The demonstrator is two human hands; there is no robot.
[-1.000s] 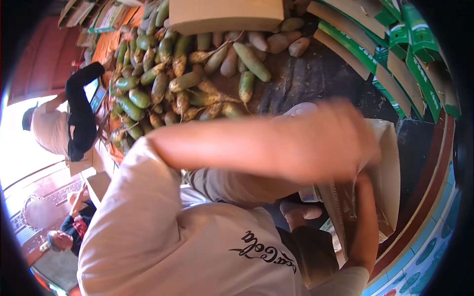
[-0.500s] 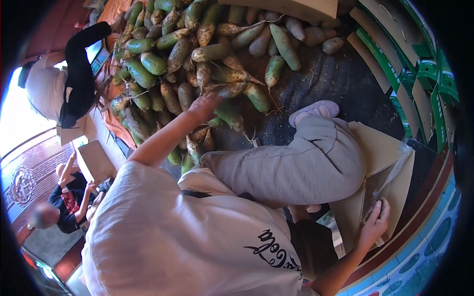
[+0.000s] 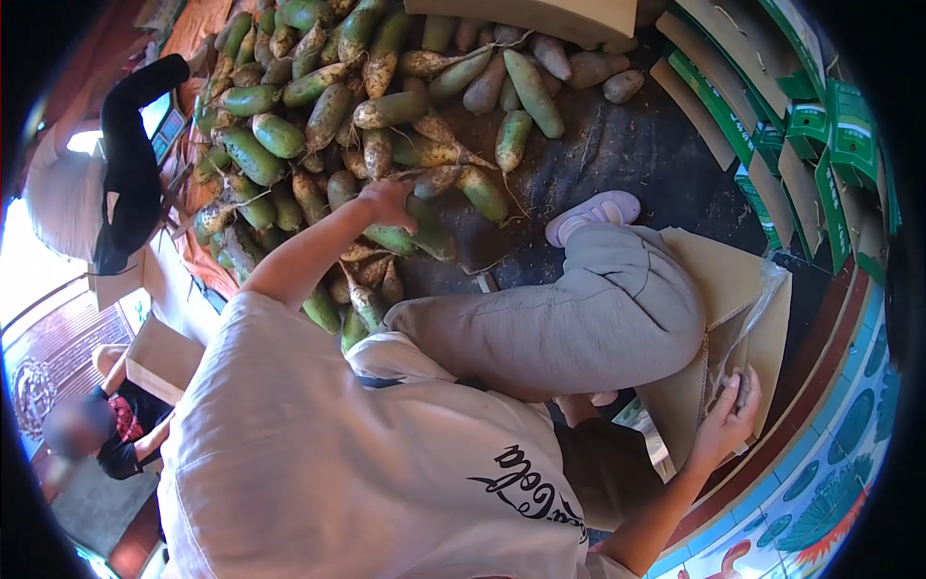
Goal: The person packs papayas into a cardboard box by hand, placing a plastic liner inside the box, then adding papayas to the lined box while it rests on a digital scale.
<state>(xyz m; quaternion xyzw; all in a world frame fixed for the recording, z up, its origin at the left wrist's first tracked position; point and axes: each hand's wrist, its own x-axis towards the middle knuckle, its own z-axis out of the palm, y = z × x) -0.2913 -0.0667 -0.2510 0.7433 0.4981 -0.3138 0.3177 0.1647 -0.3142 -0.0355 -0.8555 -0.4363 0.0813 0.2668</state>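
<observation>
My left hand [image 3: 386, 203] reaches out over a big pile of muddy green-and-white radishes [image 3: 318, 116], its fingers curled onto one radish [image 3: 424, 236] at the pile's near edge. At the lower right, my right hand [image 3: 730, 413] grips the edge of an open cardboard box [image 3: 733, 280] and the clear plastic liner [image 3: 764, 289] inside it. I sit with my bent knee in grey trousers [image 3: 579, 318] between the two hands, and my pale shoe [image 3: 593, 212] rests on the dark ground sheet [image 3: 617, 145].
Flat green-and-white cartons [image 3: 801, 125] are stacked at the upper right. Another cardboard box [image 3: 540, 14] sits at the pile's far side. A person with a black sleeve [image 3: 125, 183] works at the left; another person [image 3: 96, 434] sits at the lower left by a box [image 3: 159, 352].
My left arm has swung away from the box and across to the radish pile, then settled onto one radish. My right hand has stayed on the box edge.
</observation>
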